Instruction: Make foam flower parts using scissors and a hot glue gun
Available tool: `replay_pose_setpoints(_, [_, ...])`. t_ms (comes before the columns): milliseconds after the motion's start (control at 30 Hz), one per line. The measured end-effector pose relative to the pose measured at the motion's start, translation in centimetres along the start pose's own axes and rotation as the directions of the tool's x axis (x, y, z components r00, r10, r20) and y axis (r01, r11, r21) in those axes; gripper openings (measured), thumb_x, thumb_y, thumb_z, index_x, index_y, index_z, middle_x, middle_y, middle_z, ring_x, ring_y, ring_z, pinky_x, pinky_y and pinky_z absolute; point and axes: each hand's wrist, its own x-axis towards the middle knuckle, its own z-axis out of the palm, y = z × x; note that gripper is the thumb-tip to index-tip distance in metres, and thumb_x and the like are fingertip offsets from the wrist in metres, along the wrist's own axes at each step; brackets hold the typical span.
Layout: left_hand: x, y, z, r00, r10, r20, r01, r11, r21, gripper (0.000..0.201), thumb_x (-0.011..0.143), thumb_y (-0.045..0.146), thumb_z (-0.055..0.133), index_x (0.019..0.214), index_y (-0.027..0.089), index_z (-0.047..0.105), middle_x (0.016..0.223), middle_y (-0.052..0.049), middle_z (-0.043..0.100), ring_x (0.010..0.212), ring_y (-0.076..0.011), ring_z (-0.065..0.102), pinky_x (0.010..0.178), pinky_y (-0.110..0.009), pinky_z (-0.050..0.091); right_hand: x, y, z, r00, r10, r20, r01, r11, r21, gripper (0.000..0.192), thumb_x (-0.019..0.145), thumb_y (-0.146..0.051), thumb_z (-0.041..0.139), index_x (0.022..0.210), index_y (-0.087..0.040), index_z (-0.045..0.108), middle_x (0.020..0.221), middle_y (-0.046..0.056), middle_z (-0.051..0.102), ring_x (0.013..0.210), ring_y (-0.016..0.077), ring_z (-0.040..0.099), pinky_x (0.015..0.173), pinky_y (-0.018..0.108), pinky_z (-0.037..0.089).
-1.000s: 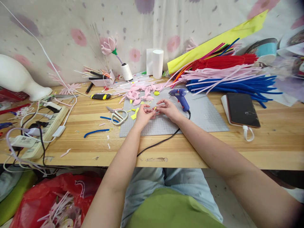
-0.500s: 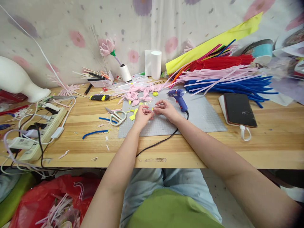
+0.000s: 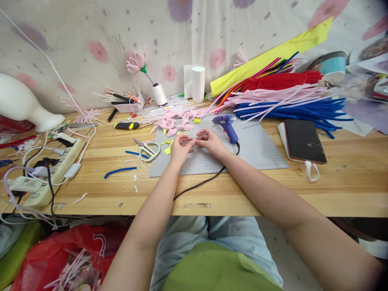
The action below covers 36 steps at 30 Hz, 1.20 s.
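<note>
Left hand [image 3: 178,146] and right hand [image 3: 209,140]: fingertips pressed together, pinching a small thin pale piece [image 3: 194,138] between them, too small to identify, above the grey cutting mat [image 3: 260,149] on the desk [image 3: 348,190]. Blue glue gun [image 3: 226,124] just beside right hand; scissors [image 3: 148,148] near left hand.

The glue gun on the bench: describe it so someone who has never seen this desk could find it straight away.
Start at the grey cutting mat in the middle of the wooden table. At the mat's far edge, just beyond the right hand, lies the glue gun, nozzle pointing left, a black cord trailing from its handle towards the table's front edge. Unlike the blue pipe cleaners nearby, it is a chunky pistol-shaped plastic tool.
</note>
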Motion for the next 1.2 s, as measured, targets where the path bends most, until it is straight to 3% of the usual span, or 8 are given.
replay_pose_setpoints(133, [0.1,-0.1,0.2,0.998,0.006,-0.069,-0.007,1.0,-0.014,0.029,0.065,0.02,0.068,0.088,0.018,0.051,0.076,-0.002,0.067,0.067,-0.0127,0.064,0.059,-0.024,0.052,0.0,0.1,0.1,1.0,-0.009,0.004,0.009,0.999,-0.034,0.032,0.055,-0.023,0.068,0.08,-0.02,0.048,0.062,-0.005,0.06,0.057,0.0097,0.055,0.055,0.023,0.042])
replay_pose_setpoints(333, [0.2,0.3,0.1,0.991,-0.044,-0.128,0.039,0.999,-0.036,0.034,0.063,0.021,0.07,0.094,0.016,0.056,0.076,-0.003,0.069,0.069,-0.014,0.065,0.061,-0.025,0.051,-0.2,-0.2,0.3,0.998,-0.051,0.031,0.053,0.996,-0.077,0.038,0.055,-0.026,0.071,0.083,-0.021,0.047,0.068,-0.004,0.061,0.064,0.0113,0.058,0.061,0.026,0.044])
replay_pose_setpoints(467, [0.0,0.8,0.1,0.99,-0.092,-0.108,0.087,0.995,-0.045,0.033,0.062,0.019,0.071,0.094,0.014,0.061,0.077,-0.005,0.07,0.07,-0.0147,0.065,0.062,-0.026,0.052,-0.2,-0.1,0.3,0.999,-0.041,0.019,0.043,0.994,-0.102,0.037,0.057,-0.028,0.07,0.084,-0.021,0.046,0.063,-0.006,0.06,0.057,0.0092,0.055,0.059,0.025,0.041])
replay_pose_setpoints(833, [-0.2,0.9,-0.1,0.993,-0.082,-0.085,0.076,0.994,-0.078,0.044,0.06,0.021,0.073,0.102,0.014,0.063,0.076,-0.005,0.069,0.074,-0.0175,0.066,0.06,-0.026,0.051,0.0,0.1,-0.1,0.998,0.02,0.053,-0.023,0.998,0.054,0.041,0.053,-0.025,0.072,0.084,-0.021,0.047,0.062,-0.006,0.062,0.058,0.0094,0.056,0.058,0.024,0.041])
replay_pose_setpoints(1000, [-0.2,1.2,-0.2,0.993,-0.089,-0.082,0.08,0.991,-0.11,0.037,0.066,0.023,0.067,0.102,0.014,0.064,0.078,-0.006,0.069,0.071,-0.0165,0.065,0.058,-0.025,0.05,-0.3,-0.5,-0.1,0.997,0.041,0.06,-0.047,0.994,0.096,0.042,0.052,-0.026,0.075,0.084,-0.021,0.047,0.063,-0.006,0.063,0.06,0.0097,0.058,0.059,0.023,0.042])
replay_pose_setpoints(1200, [-0.2,1.3,-0.5,0.999,-0.048,0.001,0.048,0.995,-0.092,0.044,0.064,0.021,0.067,0.108,0.017,0.062,0.081,-0.005,0.07,0.069,-0.0132,0.063,0.047,-0.017,0.041,-0.6,-1.0,-0.7,0.978,0.099,0.183,-0.138,0.967,0.214,0.048,0.05,-0.028,0.08,0.084,-0.02,0.047,0.065,-0.004,0.064,0.062,0.0105,0.06,0.06,0.024,0.045])
